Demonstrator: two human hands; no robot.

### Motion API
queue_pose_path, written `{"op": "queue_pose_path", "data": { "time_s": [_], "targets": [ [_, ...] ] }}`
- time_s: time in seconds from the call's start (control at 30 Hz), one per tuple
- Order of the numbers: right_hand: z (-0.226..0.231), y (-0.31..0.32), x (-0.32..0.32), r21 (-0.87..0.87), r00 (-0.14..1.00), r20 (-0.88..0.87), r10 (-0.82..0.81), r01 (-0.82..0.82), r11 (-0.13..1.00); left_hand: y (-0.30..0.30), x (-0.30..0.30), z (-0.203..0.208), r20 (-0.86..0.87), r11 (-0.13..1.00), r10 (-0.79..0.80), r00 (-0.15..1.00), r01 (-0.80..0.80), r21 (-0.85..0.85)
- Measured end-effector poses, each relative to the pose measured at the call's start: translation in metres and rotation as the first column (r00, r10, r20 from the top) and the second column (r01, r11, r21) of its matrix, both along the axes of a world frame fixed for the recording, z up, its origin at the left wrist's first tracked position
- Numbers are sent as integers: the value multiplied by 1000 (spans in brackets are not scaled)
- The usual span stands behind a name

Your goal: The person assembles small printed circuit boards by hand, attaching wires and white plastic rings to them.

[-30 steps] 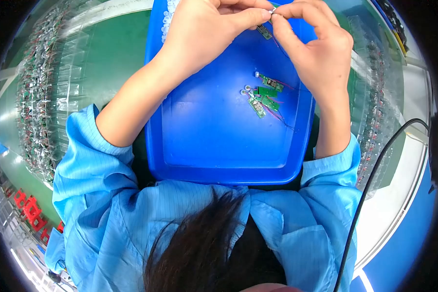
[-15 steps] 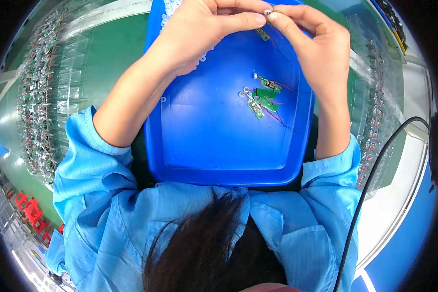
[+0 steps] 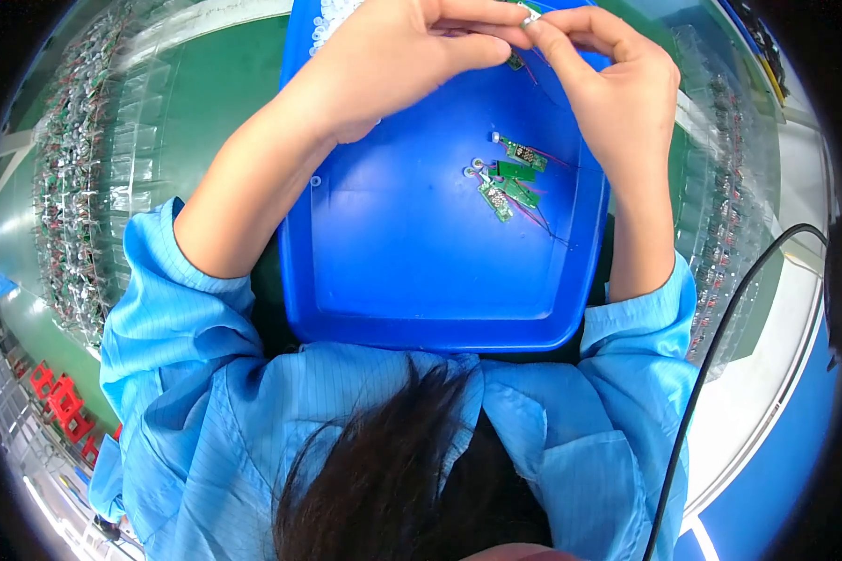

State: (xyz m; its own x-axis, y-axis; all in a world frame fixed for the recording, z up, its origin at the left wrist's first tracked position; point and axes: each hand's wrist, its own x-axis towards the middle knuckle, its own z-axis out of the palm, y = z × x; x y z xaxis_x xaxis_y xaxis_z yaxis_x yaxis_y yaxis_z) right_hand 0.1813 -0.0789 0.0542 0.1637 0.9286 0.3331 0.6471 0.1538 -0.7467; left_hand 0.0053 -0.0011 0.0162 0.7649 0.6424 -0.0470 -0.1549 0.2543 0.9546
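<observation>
Near the top edge, both my hands meet over a blue plastic tray (image 3: 412, 335). My right hand (image 3: 608, 84) pinches a small silvery round part (image 3: 530, 15) between thumb and forefinger. The fingertips of my left hand (image 3: 412, 47) are closed up against the same spot; whether they grip anything is hidden. Just below the fingertips shows part of a green circuit board (image 3: 515, 61) with thin red wires. Lower in the tray, several small green circuit boards (image 3: 515, 170) lie in a loose cluster, with round white-rimmed parts and thin red and dark wires.
Many small white rings (image 3: 332, 19) are heaped at the tray's far left, with one stray ring (image 3: 315, 180) by its left wall. Rows of wired boards in clear plastic (image 3: 75, 178) line the green surface to the left, others (image 3: 720, 187) the right. A black cable (image 3: 711, 355) arcs at right.
My hands have shifted slightly right, the round part with them. The left thumb has come away from the round part.
</observation>
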Motion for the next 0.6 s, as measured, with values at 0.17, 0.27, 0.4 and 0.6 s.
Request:
{"op": "queue_pose_path", "data": {
  "time_s": [0.17, 0.27, 0.4, 0.6],
  "targets": [
    [10, 2, 10, 92, 969, 202, -145, 128, 987, -6, -7, 31, -174, 635, 384, 907, -122, 763],
    [3, 1, 43, -315, 977, 85, 194, -158, 936, 22, -17, 37, -240, 595, 502, 831, -130, 793],
    [4, -1, 27, -511, 834, 143, 533, -399, 761, 27, -23, 20, -406, 488, 559, 723, 109, 866],
    [-4, 8, 28, -239, 941, 270, 203, -138, 961, 33, -14, 18, -310, 421, 645, 698, 14, 907]
  ]
}}
